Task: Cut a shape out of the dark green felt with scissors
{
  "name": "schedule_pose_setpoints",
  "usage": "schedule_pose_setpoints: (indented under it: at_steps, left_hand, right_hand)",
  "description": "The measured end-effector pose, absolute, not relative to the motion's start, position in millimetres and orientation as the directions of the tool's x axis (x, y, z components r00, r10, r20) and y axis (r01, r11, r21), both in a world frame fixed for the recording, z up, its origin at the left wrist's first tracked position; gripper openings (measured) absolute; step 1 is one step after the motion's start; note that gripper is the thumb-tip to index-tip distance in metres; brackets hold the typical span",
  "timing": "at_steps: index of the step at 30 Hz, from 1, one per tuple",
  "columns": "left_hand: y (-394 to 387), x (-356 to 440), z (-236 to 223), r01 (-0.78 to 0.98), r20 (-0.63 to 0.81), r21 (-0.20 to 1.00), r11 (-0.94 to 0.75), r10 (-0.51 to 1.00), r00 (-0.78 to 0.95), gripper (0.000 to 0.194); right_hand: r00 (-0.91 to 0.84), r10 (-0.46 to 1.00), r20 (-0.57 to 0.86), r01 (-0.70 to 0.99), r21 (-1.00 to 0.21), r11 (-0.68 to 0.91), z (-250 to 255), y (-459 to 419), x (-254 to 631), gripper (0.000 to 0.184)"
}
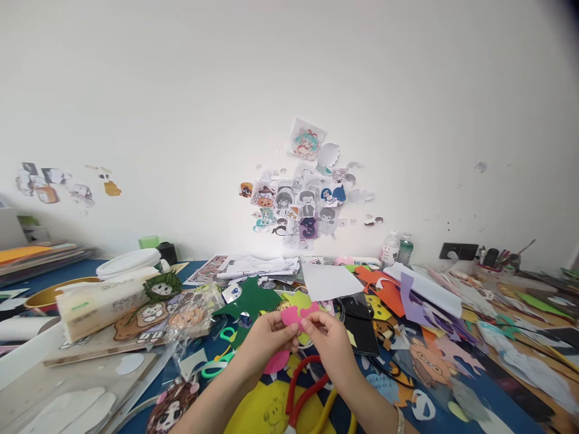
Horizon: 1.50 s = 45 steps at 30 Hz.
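Note:
Above the middle of the cluttered table, my left hand (269, 337) and my right hand (326, 337) are close together. Each pinches the lower edge of a small pink cutout (292, 313) with uneven edges; whether it is paper or felt, or one piece or two, I cannot tell. A yellow-green scrap (298, 298) shows just behind it. Below my hands lie red-handled scissors (293, 386) on a yellow sheet (244, 413) with a faint drawing. Another pink scrap (277, 361) lies under my left hand. Green-handled scissors (216, 366) rest beside my left forearm.
A dark green cutout (253, 296), a white sheet (332, 282) and orange and purple scraps fill the back. At left sit a tissue pack (97, 307) and a white lid (131, 263). Bottles (390, 248) stand against the wall, which carries pasted drawings (307, 202).

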<state>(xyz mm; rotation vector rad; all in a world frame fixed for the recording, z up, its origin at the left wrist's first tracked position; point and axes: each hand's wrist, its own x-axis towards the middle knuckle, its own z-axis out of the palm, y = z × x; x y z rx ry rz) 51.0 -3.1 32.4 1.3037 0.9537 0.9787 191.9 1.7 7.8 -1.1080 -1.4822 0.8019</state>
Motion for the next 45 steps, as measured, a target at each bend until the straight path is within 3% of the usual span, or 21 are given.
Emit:
schedule_pose_setpoints:
  at_steps: [5, 9, 12, 20, 26, 32, 41, 45]
  left_hand:
    - [-4, 50, 37, 0.084, 0.015, 0.996, -0.041, 0.958, 0.288, 0.035]
    - [3, 43, 36, 0.314, 0.045, 0.944, -0.102, 0.982, 0.186, 0.028]
    - [8, 38, 33, 0.434, 0.1, 0.886, -0.165, 0.98, 0.17, 0.026]
    - [9, 41, 28, 0.439, 0.135, 0.854, -0.278, 0.935, 0.328, 0.024]
    - [-1, 41, 44, 0.277, 0.026, 0.948, -0.154, 0.908, 0.417, 0.031]
    - [-1, 41, 42, 0.221, 0.032, 0.967, -0.123, 0.926, 0.375, 0.033]
    - [13, 12, 47, 0.45, 0.134, 0.88, -0.15, 0.989, 0.067, 0.034]
    - [9, -15, 52, 0.575, -0.005, 0.798, -0.181, 0.952, 0.307, 0.023]
  right_hand:
    - [-0.025, 0.933, 0.358, 0.201, -0.913, 0.356, 9, 3, 196, 0.028]
    - [-0.016, 0.924, 0.383, 0.226, -0.898, 0.376, 9, 9, 203, 0.038]
    - [-0.061, 0.924, 0.377, 0.28, -0.883, 0.378, 6, 14, 204, 0.032]
    - [-0.179, 0.88, 0.44, 0.435, -0.767, 0.472, 1, 12, 197, 0.013]
    - [-0.192, 0.868, 0.458, 0.421, -0.76, 0.494, -2, 15, 198, 0.015]
    - [-0.185, 0.88, 0.437, 0.381, -0.794, 0.474, -4, 20, 199, 0.019]
    - [-0.187, 0.907, 0.378, 0.405, -0.811, 0.422, 0, 22, 206, 0.019]
    - [-0.439, 0.856, 0.272, 0.393, -0.799, 0.455, 3, 7, 206, 0.012]
